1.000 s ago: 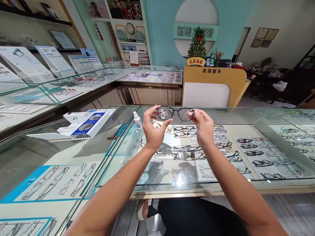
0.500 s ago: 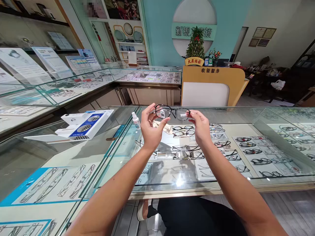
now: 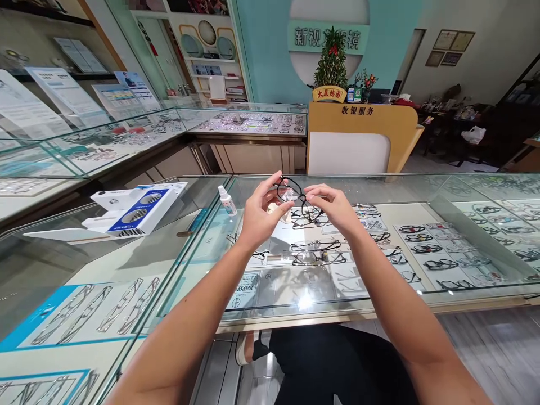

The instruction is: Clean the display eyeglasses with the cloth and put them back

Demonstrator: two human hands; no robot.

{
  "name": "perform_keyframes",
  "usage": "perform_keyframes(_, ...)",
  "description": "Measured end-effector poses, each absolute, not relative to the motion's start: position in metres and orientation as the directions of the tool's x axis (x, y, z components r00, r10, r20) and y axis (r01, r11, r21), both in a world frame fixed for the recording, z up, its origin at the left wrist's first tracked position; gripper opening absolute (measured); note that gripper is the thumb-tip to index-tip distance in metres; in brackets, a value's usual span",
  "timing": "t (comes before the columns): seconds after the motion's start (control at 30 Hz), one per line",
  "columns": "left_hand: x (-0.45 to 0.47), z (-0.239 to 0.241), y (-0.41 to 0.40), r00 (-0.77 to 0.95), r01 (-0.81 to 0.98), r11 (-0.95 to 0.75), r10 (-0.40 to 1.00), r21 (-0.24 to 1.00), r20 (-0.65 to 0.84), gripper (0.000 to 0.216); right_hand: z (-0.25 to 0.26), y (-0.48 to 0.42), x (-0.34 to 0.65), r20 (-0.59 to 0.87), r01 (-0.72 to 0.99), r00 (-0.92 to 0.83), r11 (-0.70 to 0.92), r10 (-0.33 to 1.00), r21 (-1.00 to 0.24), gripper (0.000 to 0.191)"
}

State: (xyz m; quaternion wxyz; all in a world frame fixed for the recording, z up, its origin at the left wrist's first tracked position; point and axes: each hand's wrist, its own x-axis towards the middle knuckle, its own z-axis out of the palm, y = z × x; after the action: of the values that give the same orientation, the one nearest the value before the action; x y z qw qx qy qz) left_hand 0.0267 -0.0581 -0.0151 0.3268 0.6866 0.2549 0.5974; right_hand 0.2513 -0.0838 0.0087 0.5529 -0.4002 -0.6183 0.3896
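A pair of black-framed eyeglasses (image 3: 300, 196) is held above the glass counter, tilted down toward the right. My left hand (image 3: 262, 212) grips its left end between thumb and fingers. My right hand (image 3: 331, 205) pinches the frame close to its middle, partly hiding the right lens. A small label shows on the left lens. Behind my left hand lies a pale cloth (image 3: 276, 209), mostly covered by the fingers. Left of that hand, a small white spray bottle (image 3: 227, 201) stands on the counter.
The glass display counter (image 3: 354, 306) holds rows of eyeglasses (image 3: 318, 257) under its top. An opened white and blue box (image 3: 139, 212) lies on the left counter. Farther back stand a yellow cashier desk (image 3: 358, 119) and more glass cases (image 3: 248, 122).
The eyeglasses have turned from level to tilted, right side lower. My right hand has moved inward from the right end to near the middle. The view has shifted slightly.
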Motion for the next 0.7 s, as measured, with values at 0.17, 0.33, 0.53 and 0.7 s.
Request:
perform_keyframes(0.17,0.023,-0.014,-0.053,0.254,-0.112,-0.598,0.756,0.794,0.604,0.084,0.009,-0.082,0.257,0.263,0.060,-0.203,0.280,0.943,-0.958,0.028)
perform_keyframes(0.33,0.022,-0.016,-0.049,0.351,-0.131,-0.557,0.748,0.820,0.563,0.083,0.009,-0.085,0.259,0.214,0.062,-0.252,0.236,0.944,-0.970,0.022)
perform_keyframes(0.53,0.026,-0.017,-0.048,0.236,-0.054,-0.665,0.716,0.745,0.657,0.086,0.006,-0.083,0.259,0.196,-0.021,-0.232,0.197,0.953,-0.980,0.024)
perform_keyframes(0.7,0.031,-0.010,-0.062,-0.152,0.207,-0.714,0.652,0.669,0.743,0.028,0.003,-0.080,0.252,0.243,-0.052,-0.030,0.241,0.970,-0.969,0.040)
